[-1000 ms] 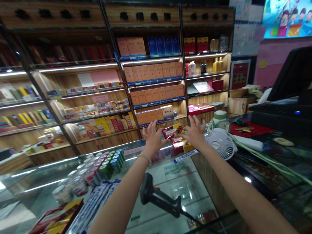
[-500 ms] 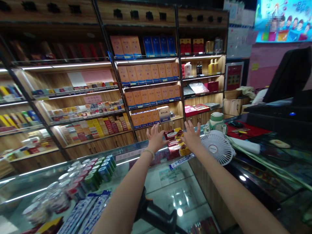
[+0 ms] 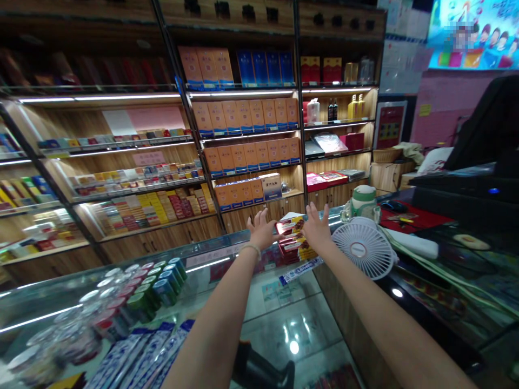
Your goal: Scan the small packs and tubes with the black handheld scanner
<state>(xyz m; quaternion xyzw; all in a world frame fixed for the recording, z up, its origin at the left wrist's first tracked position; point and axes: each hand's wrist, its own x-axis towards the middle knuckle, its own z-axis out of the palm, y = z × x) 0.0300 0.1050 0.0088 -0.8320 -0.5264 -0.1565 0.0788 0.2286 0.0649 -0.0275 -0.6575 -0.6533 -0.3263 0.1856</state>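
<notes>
Your left hand [image 3: 263, 231] and right hand [image 3: 317, 232] flank the red-and-yellow packets [image 3: 289, 245] on the glass desk [image 3: 278, 319], fingers spread; whether either grips, I can't tell. Press both ends evenly, clear of the blue-and-white packet [image 3: 300, 271] in front.

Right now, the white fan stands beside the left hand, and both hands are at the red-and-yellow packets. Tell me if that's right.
Wrong side: the head view shows the white fan beside the right hand. Both hands, the left hand included, are at the red-and-yellow packets.
</notes>
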